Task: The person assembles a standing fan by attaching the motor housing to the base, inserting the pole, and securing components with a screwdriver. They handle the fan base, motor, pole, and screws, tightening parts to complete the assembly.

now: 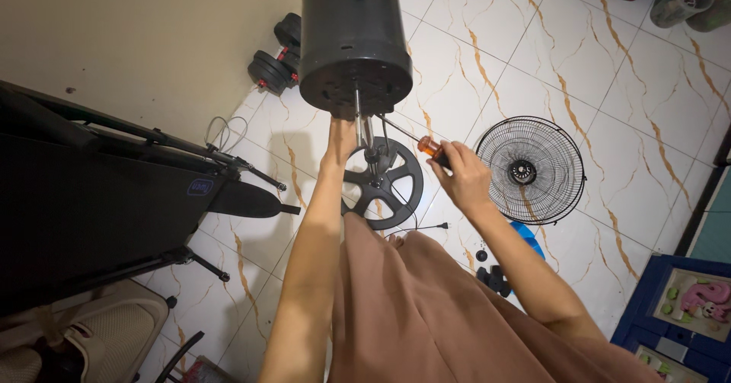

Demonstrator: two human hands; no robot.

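White tile floor (624,116) with amber veins, beige wall behind. Items: black fan motor housing (350,33), raised before me, open face down toward me, bare shaft (357,113) sticking out of its middle. My left hand (340,141): just below the housing, fingers closed about the shaft's lower end. My right hand (461,173): wrapped around the orange handle of a screwdriver (415,141). Its long axis slants up and left from my right hand, tip at the housing face beside the shaft; left hand nearer the housing. On the floor: spoked black base (384,185), wire grille (531,170), dumbbells (274,63), folded treadmill (99,200).
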